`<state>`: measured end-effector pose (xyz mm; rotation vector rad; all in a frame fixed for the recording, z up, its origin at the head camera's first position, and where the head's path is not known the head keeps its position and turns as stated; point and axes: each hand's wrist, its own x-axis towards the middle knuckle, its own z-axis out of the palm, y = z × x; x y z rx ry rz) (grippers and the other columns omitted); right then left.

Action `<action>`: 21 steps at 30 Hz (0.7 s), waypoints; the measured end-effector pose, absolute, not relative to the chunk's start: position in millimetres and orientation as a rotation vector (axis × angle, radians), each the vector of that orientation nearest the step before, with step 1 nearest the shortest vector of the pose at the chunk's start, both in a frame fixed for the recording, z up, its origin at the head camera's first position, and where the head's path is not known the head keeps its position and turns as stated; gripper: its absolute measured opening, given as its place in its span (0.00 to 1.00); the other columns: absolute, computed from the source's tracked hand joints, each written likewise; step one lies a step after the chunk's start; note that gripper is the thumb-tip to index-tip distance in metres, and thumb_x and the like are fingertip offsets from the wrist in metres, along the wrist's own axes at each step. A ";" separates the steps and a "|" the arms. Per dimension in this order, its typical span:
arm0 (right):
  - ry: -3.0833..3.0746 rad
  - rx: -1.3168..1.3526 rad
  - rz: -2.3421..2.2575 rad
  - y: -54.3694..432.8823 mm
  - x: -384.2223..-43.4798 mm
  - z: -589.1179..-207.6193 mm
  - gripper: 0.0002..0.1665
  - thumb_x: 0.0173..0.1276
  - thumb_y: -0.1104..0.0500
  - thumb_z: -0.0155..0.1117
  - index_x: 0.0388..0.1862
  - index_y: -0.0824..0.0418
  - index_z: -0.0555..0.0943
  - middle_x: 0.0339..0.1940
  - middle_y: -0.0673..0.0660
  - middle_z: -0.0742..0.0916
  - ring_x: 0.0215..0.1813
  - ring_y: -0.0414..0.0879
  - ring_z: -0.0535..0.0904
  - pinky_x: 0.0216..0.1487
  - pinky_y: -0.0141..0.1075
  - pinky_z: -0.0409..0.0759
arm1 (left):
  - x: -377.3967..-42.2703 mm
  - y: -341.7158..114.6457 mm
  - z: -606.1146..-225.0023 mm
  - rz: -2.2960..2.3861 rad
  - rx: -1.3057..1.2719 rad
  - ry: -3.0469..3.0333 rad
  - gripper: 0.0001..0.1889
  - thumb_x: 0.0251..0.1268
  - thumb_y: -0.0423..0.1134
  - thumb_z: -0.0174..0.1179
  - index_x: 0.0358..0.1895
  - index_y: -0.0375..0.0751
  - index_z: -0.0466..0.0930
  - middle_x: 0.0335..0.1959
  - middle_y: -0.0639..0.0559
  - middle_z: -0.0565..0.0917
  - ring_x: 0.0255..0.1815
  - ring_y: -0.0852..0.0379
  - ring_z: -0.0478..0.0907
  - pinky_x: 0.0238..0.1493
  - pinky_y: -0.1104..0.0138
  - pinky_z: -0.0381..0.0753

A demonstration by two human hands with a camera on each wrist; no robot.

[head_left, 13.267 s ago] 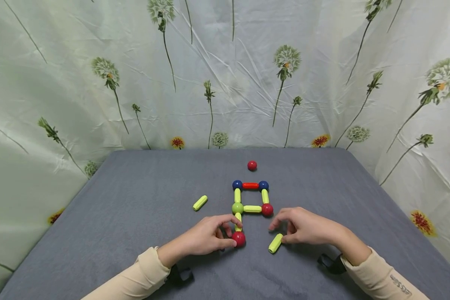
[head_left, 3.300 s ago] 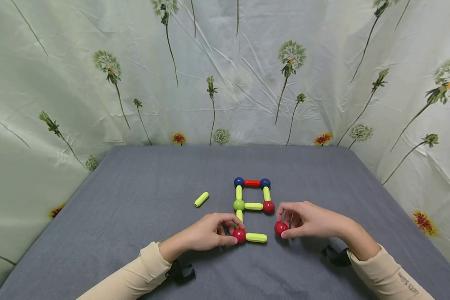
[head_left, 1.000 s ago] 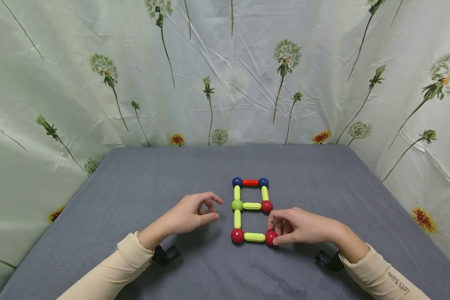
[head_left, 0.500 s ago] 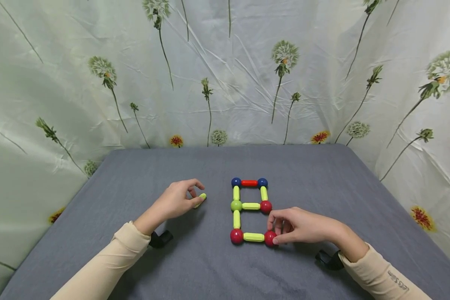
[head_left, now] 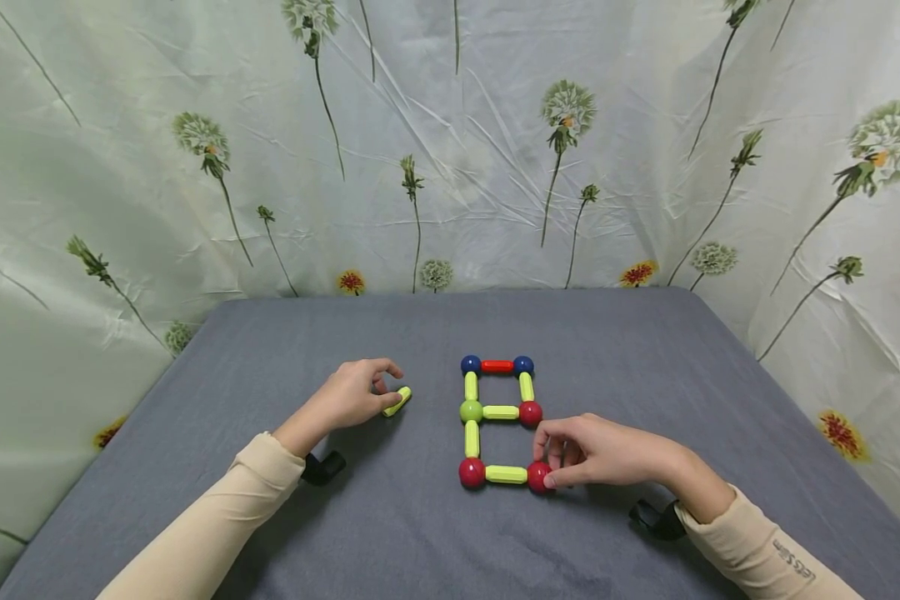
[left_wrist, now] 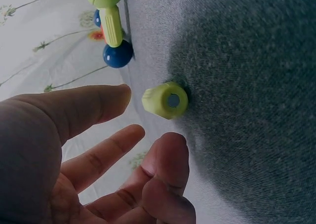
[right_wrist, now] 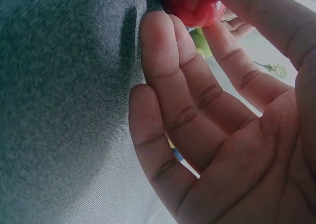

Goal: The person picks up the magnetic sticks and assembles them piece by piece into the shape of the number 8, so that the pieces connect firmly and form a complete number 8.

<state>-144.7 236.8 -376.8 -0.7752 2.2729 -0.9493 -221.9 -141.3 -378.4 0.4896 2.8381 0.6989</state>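
Observation:
My left hand (head_left: 348, 396) hovers at a loose yellow-green magnetic rod (head_left: 397, 402), thumb and fingers apart around it. In the left wrist view the rod (left_wrist: 165, 100) shows a grey metal disc in its end, just beyond the thumb tip. My right hand (head_left: 603, 454) pinches a red ball (head_left: 537, 477) between thumb and forefinger at the near right corner of a flat frame. The left wrist view shows the other fingers loosely bent. A yellow-green rod (head_left: 506, 474) joins that ball to another red ball (head_left: 472, 472) at the near left corner.
Farther up, the frame has a green ball (head_left: 471, 411), a third red ball (head_left: 530, 413), two blue balls (head_left: 471, 365) and a red rod (head_left: 497, 366). Everything lies on a grey cloth-covered table (head_left: 307, 333), with a flowered curtain (head_left: 450, 150) behind it.
A yellow-green rod and a red ball have joined the frame's near side. My left hand has let go of the near left ball and moved left to the loose rod; my right stays at its ball.

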 end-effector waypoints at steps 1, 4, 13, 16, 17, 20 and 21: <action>2.271 -0.777 -0.951 236.9 -144.8 -377.0 0.13 0.71 0.48 0.73 0.48 0.49 0.80 0.35 0.48 0.86 0.33 0.39 0.81 0.36 0.31 0.80 | -222.6 -141.3 -379.2 0.699 0.489 2.835 0.17 0.70 0.43 0.68 0.60 0.47 0.83 0.33 0.52 0.84 0.31 0.57 0.76 0.34 0.63 0.75; 2.270 -0.788 -0.956 237.1 -145.2 -378.1 0.13 0.71 0.48 0.73 0.48 0.49 0.80 0.35 0.48 0.86 0.32 0.38 0.81 0.36 0.31 0.80 | -224.2 -141.0 -381.1 0.702 0.492 2.823 0.17 0.70 0.42 0.68 0.59 0.46 0.83 0.31 0.53 0.84 0.29 0.57 0.76 0.33 0.63 0.74; 2.273 -0.806 -0.977 239.6 -144.7 -376.9 0.14 0.72 0.47 0.71 0.49 0.51 0.80 0.35 0.48 0.86 0.31 0.37 0.81 0.35 0.31 0.81 | -228.4 -139.2 -386.8 0.721 0.501 2.792 0.15 0.70 0.43 0.68 0.56 0.46 0.84 0.26 0.53 0.83 0.23 0.58 0.73 0.28 0.65 0.72; 2.297 -0.805 -0.985 243.4 -146.5 -374.9 0.15 0.73 0.47 0.71 0.50 0.52 0.80 0.35 0.49 0.85 0.32 0.39 0.82 0.37 0.32 0.82 | -229.4 -138.5 -387.8 0.727 0.501 2.785 0.14 0.70 0.43 0.68 0.55 0.46 0.85 0.25 0.53 0.82 0.22 0.58 0.72 0.27 0.65 0.71; 2.306 -0.801 -0.988 244.8 -147.7 -374.5 0.15 0.73 0.47 0.70 0.51 0.53 0.80 0.35 0.49 0.85 0.33 0.41 0.83 0.37 0.32 0.82 | -229.7 -138.3 -388.1 0.726 0.504 2.783 0.13 0.69 0.42 0.68 0.54 0.46 0.85 0.26 0.53 0.82 0.22 0.58 0.72 0.27 0.65 0.71; 2.348 -0.788 -0.999 249.2 -153.2 -373.8 0.16 0.73 0.48 0.70 0.52 0.55 0.80 0.35 0.50 0.85 0.33 0.46 0.85 0.38 0.33 0.83 | -230.8 -137.7 -388.6 0.724 0.500 2.779 0.13 0.69 0.42 0.69 0.53 0.45 0.86 0.27 0.52 0.84 0.23 0.58 0.73 0.27 0.65 0.72; 2.363 -0.783 -1.005 250.7 -155.6 -373.9 0.17 0.74 0.48 0.70 0.52 0.56 0.80 0.35 0.50 0.85 0.34 0.47 0.85 0.37 0.33 0.83 | -231.2 -137.4 -388.7 0.720 0.501 2.779 0.12 0.69 0.42 0.69 0.53 0.45 0.86 0.29 0.52 0.84 0.24 0.58 0.75 0.27 0.65 0.73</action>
